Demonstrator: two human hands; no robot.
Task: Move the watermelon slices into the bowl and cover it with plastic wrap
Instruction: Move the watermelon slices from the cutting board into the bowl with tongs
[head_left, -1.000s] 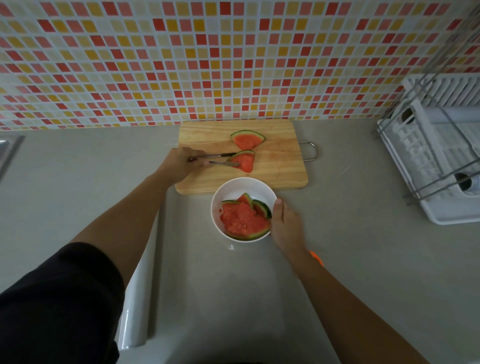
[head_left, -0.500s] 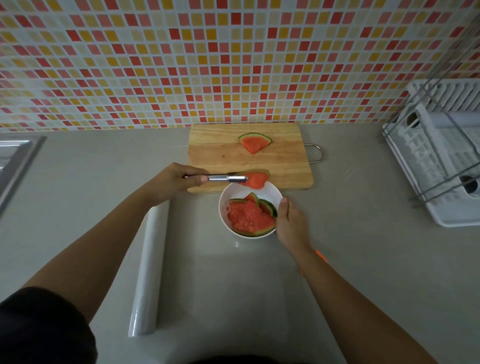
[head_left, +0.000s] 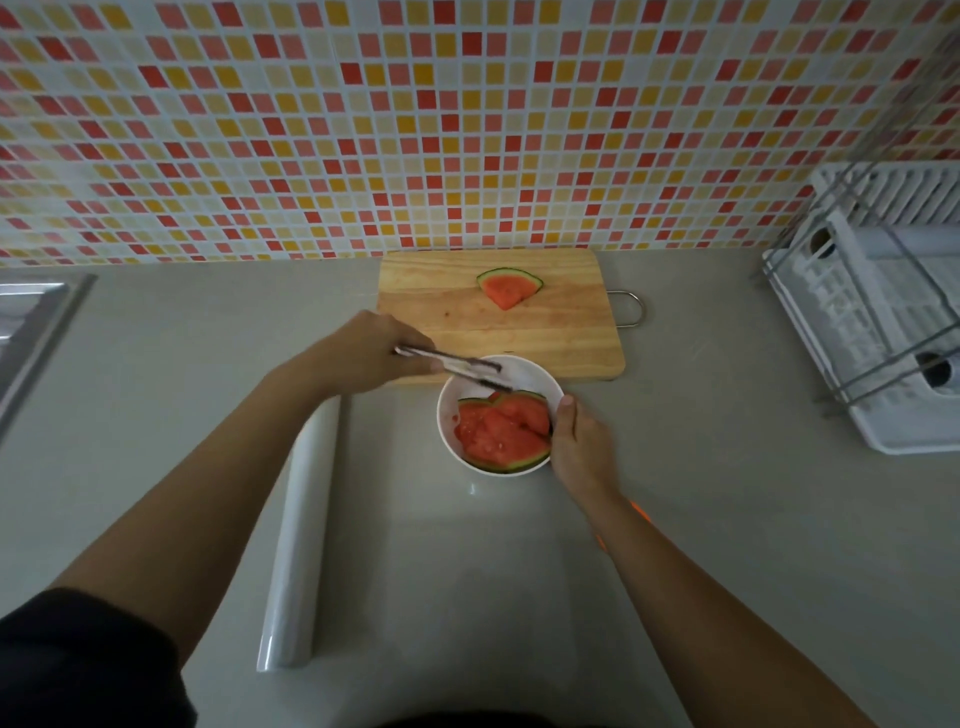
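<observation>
**Q:** What are your hands gripping?

**A:** Your left hand (head_left: 371, 349) is closed around a pair of metal tongs (head_left: 457, 368). The tong arms stand slightly apart with nothing between them, and their tips reach over the far rim of the white bowl (head_left: 537, 375). Your right hand (head_left: 579, 441) cups the bowl's right side, thumb hooked on the rim.

**Q:** Where is the watermelon, and how many slices?

**A:** Several slices (head_left: 501, 428) are piled in the bowl, red flesh up with green rind at the edges; they overlap too much to count. One slice (head_left: 508, 287) lies alone on the wooden cutting board (head_left: 561, 332), just behind the bowl and well apart from the tongs.

**Q:** Any writing or labels?

**A:** None that can be read.

**Q:** What else is around you?

**A:** One roll of plastic wrap (head_left: 300, 540) lies on the grey counter (head_left: 727, 519) under your left forearm, left of the bowl. A white dish rack (head_left: 883, 332) sits far right, a sink edge (head_left: 31, 322) far left, and a red, orange and yellow mosaic tile wall (head_left: 415, 130) stands behind. Nothing lies between the tongs and the lone slice.
</observation>
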